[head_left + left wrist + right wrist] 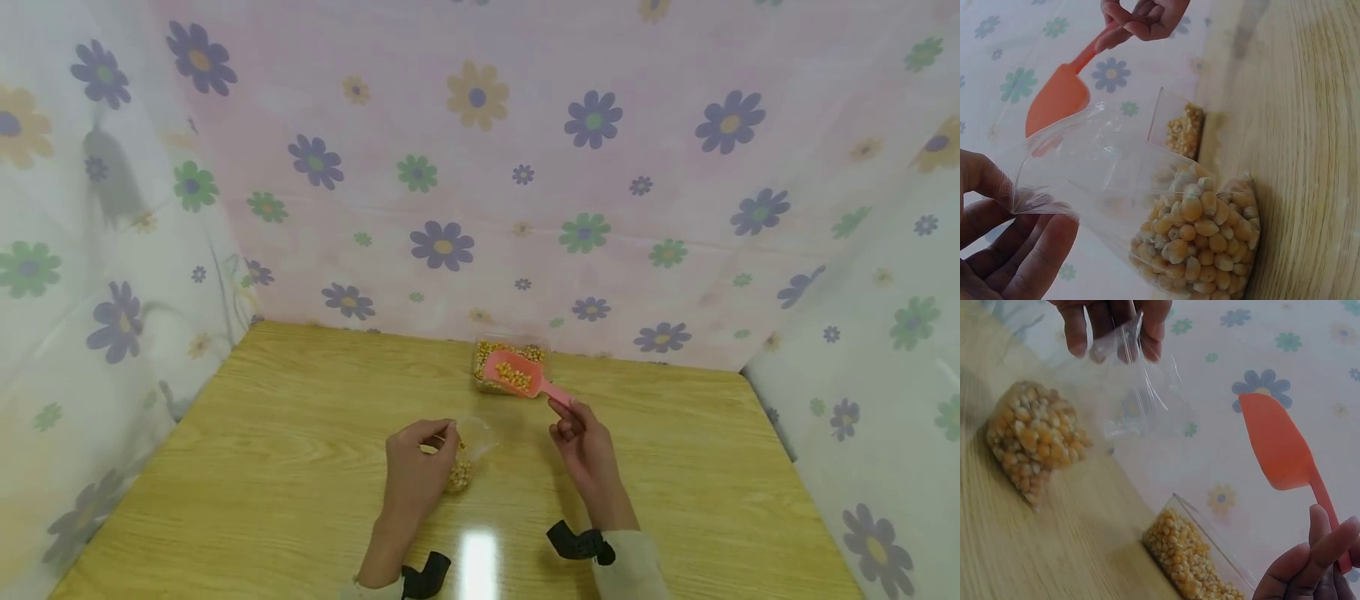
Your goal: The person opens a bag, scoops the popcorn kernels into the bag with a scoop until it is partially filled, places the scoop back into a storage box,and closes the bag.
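My left hand (422, 462) pinches the rim of a clear plastic bag (1104, 156) between thumb and fingers. Corn kernels (1197, 244) fill the bag's lower part, which rests on the table, and its mouth gapes toward the right. With my right hand (588, 446) I grip the handle of a pink-orange scoop (1279, 444). The scoop carries yellow kernels (513, 377) and is raised in front of a clear box, overlapping it in the head view. That box (1210, 540) holds more corn kernels and stands at the back of the table.
The wooden table (300, 417) has a light glare near its front. A flower-patterned cloth (480, 167) hangs behind it and along both sides. Black straps with camera mounts (577, 542) sit on both wrists.
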Available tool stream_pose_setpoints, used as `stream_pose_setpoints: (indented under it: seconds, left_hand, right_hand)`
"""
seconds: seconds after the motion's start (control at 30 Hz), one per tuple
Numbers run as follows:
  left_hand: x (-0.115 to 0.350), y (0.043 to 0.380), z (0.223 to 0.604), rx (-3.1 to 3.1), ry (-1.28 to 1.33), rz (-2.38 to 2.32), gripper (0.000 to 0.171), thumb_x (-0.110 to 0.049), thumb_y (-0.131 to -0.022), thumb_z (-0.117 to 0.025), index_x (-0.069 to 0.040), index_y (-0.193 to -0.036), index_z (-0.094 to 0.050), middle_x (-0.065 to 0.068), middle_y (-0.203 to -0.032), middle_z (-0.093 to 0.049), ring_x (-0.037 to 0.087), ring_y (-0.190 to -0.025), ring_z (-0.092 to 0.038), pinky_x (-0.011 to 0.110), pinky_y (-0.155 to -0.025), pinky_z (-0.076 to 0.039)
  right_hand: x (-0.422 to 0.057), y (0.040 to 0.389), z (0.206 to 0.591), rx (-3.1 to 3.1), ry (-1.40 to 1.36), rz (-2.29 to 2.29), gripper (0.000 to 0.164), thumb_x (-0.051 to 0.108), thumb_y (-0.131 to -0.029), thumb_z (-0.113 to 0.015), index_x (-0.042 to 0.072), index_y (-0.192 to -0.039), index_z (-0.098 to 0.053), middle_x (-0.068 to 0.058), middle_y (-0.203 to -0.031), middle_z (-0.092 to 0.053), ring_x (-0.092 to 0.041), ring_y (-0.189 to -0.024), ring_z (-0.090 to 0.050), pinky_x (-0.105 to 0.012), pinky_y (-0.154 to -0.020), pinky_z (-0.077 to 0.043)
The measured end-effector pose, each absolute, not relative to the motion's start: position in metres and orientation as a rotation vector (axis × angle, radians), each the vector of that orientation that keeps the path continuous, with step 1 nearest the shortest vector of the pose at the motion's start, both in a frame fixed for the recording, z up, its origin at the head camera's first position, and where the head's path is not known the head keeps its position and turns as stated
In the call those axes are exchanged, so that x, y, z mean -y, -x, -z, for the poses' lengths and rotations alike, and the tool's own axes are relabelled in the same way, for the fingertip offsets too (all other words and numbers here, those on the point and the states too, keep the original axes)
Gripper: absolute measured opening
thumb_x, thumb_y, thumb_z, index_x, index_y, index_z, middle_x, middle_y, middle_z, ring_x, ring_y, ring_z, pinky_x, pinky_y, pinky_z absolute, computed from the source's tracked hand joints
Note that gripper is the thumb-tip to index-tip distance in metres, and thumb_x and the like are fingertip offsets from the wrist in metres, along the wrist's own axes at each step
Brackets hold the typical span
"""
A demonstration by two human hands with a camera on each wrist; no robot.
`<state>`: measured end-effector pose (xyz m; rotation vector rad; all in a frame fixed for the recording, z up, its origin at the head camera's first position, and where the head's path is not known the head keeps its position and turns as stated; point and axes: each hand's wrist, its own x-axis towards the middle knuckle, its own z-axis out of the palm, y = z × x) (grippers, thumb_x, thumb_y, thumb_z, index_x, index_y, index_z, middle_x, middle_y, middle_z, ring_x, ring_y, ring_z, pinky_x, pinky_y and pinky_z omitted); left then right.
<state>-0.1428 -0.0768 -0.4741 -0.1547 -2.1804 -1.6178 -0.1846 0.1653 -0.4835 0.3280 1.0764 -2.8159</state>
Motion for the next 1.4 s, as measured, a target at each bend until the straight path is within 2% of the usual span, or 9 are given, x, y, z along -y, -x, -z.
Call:
stream_pose_setpoints:
  seconds: [0.23, 0.53, 1.0, 1.17, 1.4]
  left_hand:
    - [0.076, 0.143, 0.478, 2.174, 0.133, 1.612, 0.013, -0.002, -0.092, -0.071, -0.008, -0.09, -0.082, -0.002, -0.077, -0.072, 0.009, -0.065, -0.066, 0.024, -0.053, -0.057]
    - [0.077, 0.143, 0.48, 2.152, 0.135, 1.56, 0.011, -0.001, -0.092, -0.071, -0.004, -0.09, -0.081, -0.002, -0.076, -0.073, 0.01, -0.064, -0.067, 0.022, -0.052, -0.056]
    - [0.076, 0.139, 0.477, 2.159, 0.124, 1.615, 0.013, -0.001, -0.092, -0.071, -0.008, -0.092, -0.082, -0.004, -0.076, -0.072, 0.009, -0.066, -0.066, 0.025, -0.053, -0.058]
    - [0.076, 0.139, 0.477, 2.162, 0.135, 1.611, 0.012, -0.001, -0.092, -0.071, -0.006, -0.092, -0.082, -0.004, -0.076, -0.072, 0.009, -0.066, -0.066, 0.025, -0.052, -0.057]
    - [0.075, 0.139, 0.478, 2.16, 0.144, 1.587, 0.013, 0.001, -0.091, -0.072, -0.006, -0.092, -0.082, -0.002, -0.077, -0.073, 0.009, -0.066, -0.066, 0.022, -0.052, -0.057]
  right_hand:
    - [-0.155, 0.166, 0.484, -1.192, -0.337, 2.742, 0.032, 0.022, -0.111, -0.041, 0.013, -0.103, -0.072, 0.001, -0.092, -0.078, -0.007, -0.063, -0.049, -0.023, -0.074, -0.051]
    - [-0.143, 0.141, 0.491, -1.215, -0.282, 2.705, 0.034, 0.019, -0.112, -0.04, 0.015, -0.1, -0.072, 0.002, -0.091, -0.078, -0.004, -0.063, -0.05, -0.023, -0.075, -0.052]
    - [-0.15, 0.126, 0.488, -1.456, -0.373, 2.638, 0.037, 0.016, -0.108, -0.047, 0.015, -0.088, -0.078, 0.002, -0.079, -0.077, -0.004, -0.058, -0.054, -0.023, -0.069, -0.055]
    - [-0.154, 0.125, 0.481, -1.679, -0.37, 2.583, 0.033, 0.015, -0.107, -0.051, 0.011, -0.089, -0.079, 0.003, -0.076, -0.077, -0.004, -0.056, -0.056, -0.023, -0.067, -0.057]
    - [-0.154, 0.128, 0.466, -1.928, -0.399, 2.471, 0.027, 0.016, -0.104, -0.057, -0.003, -0.103, -0.077, 0.001, -0.077, -0.077, -0.007, -0.057, -0.058, -0.024, -0.064, -0.055]
